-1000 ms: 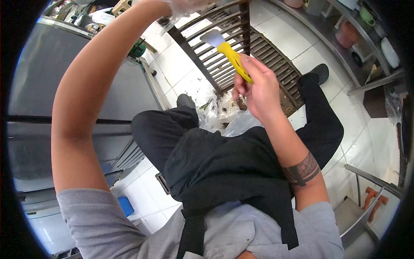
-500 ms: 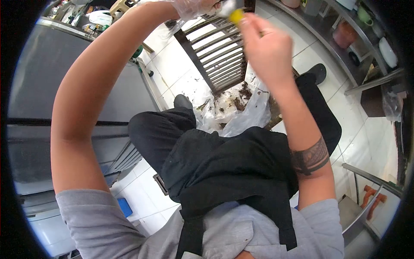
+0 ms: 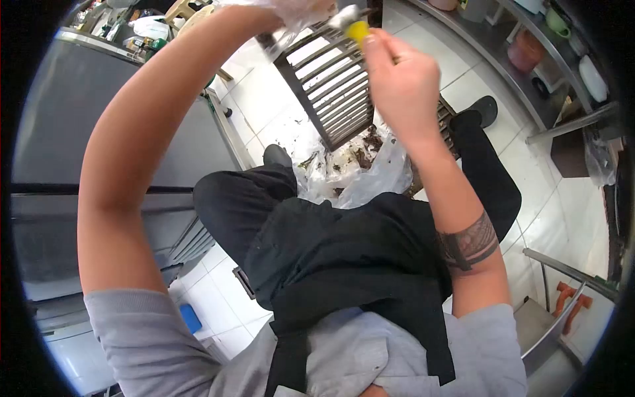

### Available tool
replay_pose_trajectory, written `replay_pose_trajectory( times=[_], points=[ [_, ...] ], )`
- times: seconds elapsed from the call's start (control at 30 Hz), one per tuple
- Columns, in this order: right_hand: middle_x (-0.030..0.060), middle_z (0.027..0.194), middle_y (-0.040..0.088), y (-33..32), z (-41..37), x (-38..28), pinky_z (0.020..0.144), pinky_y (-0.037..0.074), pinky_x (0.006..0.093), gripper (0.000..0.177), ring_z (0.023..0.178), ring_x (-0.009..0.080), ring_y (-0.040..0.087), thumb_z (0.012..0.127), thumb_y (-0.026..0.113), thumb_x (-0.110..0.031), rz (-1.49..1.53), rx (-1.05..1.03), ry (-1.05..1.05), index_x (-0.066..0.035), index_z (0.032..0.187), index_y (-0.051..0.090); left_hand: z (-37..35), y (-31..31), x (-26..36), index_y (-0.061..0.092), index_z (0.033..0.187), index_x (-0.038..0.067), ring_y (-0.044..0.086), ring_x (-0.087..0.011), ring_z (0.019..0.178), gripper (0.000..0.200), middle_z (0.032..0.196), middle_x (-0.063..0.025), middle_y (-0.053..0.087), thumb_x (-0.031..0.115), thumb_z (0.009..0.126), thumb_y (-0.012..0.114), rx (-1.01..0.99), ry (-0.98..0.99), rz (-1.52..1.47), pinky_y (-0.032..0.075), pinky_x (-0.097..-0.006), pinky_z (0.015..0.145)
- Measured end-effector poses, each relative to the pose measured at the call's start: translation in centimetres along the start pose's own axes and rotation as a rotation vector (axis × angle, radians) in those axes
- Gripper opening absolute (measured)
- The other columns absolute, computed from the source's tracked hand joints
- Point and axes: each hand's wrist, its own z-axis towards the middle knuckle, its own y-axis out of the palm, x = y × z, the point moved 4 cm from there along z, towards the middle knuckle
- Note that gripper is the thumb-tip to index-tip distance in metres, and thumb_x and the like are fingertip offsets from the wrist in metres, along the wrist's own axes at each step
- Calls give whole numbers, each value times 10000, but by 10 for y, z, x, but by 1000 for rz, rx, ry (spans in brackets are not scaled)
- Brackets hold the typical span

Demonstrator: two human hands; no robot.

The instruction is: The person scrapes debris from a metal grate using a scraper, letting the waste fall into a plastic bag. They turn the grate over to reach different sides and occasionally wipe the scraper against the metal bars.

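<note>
My right hand (image 3: 405, 86) is closed round a yellow-handled tool (image 3: 358, 32) with a blurred whitish head, held up near the top of the view. Close beside that head is my left hand (image 3: 305, 10), covered in clear plastic and partly cut off by the top edge; its fingers are smeared. Both hands are over a dark slatted frame (image 3: 337, 92), which stands tilted on the floor. Below the frame, a crumpled clear plastic sheet (image 3: 380, 175) with dark brown scraps (image 3: 364, 155) lies between my feet.
A grey fridge-like cabinet (image 3: 73, 119) stands close on the left. Metal shelves (image 3: 489, 49) with containers run along the upper right. A metal rail (image 3: 562, 268) is at the lower right, and a blue object (image 3: 190, 318) lies on the white tiles at the lower left.
My right hand has shifted slightly left, and the yellow handle has come a little lower. My left hand stays at the top edge beside the tool's head.
</note>
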Motion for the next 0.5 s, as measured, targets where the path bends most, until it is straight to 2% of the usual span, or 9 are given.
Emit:
replay_pose_trajectory(
  times=[0.1, 0.17, 0.2, 0.23, 0.3, 0.37, 0.43, 0.47, 0.5],
  points=[
    [139, 744, 724, 23, -19, -11, 643, 517, 276, 309, 664, 90, 634, 996, 650, -214, 4, -15, -157, 48, 1131, 741, 0, -13, 21, 559, 1320, 113, 707, -324, 773, 333, 842, -143, 692, 219, 1005, 535, 125, 162, 63, 548, -434, 665],
    [208, 856, 757, 22, -17, -8, 685, 540, 273, 291, 742, 147, 723, 983, 652, -198, 7, 16, -50, 36, 1129, 746, -9, -19, 12, 543, 1335, 122, 699, -334, 766, 366, 823, -144, 679, 195, 976, 556, -108, -395, -541, 551, -435, 658],
    [218, 768, 703, 33, -29, -12, 623, 526, 352, 265, 676, 268, 698, 974, 632, -205, 24, 15, -138, 25, 1050, 738, -3, -9, 14, 545, 1350, 125, 701, -325, 768, 394, 835, -141, 682, 192, 963, 573, 186, 211, -24, 559, -429, 661],
    [229, 679, 648, 39, -36, -14, 561, 512, 430, 256, 610, 390, 674, 965, 611, -213, 41, 21, -222, 15, 972, 729, 11, 13, -4, 545, 1350, 125, 701, -325, 768, 394, 835, -141, 682, 192, 963, 573, 184, 214, -24, 559, -429, 661],
    [216, 634, 630, 29, -27, -6, 542, 509, 420, 268, 556, 356, 663, 982, 602, -199, 38, 59, -267, 40, 971, 722, 15, 13, -1, 532, 1374, 125, 703, -322, 782, 415, 862, -149, 689, 192, 966, 564, 71, 163, -48, 564, -427, 675],
    [198, 592, 607, 10, -7, 11, 532, 507, 399, 270, 508, 308, 638, 1002, 593, -191, 164, 63, -89, 39, 940, 720, 20, 30, -15, 550, 1380, 145, 701, -327, 798, 397, 885, -164, 692, 200, 987, 554, 103, 73, -84, 567, -429, 701],
    [171, 606, 626, 19, -32, -5, 535, 506, 390, 268, 512, 280, 636, 999, 611, -197, 194, -196, 48, 19, 879, 714, 27, 37, -20, 576, 1376, 175, 699, -336, 820, 364, 904, -176, 696, 212, 1015, 542, 425, 350, -93, 568, -433, 735],
    [171, 651, 657, 24, -45, -7, 545, 516, 385, 253, 554, 287, 663, 989, 623, -205, 183, -203, -119, 13, 923, 735, 24, 15, -3, 591, 1370, 162, 699, -345, 833, 342, 965, -180, 715, 256, 1048, 525, 107, 67, -309, 567, -435, 766],
    [172, 696, 687, 25, -56, -6, 556, 525, 379, 250, 596, 294, 691, 979, 635, -213, 162, -207, -287, 7, 967, 755, 26, 8, 1, 610, 1322, 107, 702, -347, 848, 328, 995, -179, 730, 283, 1066, 506, 83, 16, -372, 567, -434, 775]
  ],
)
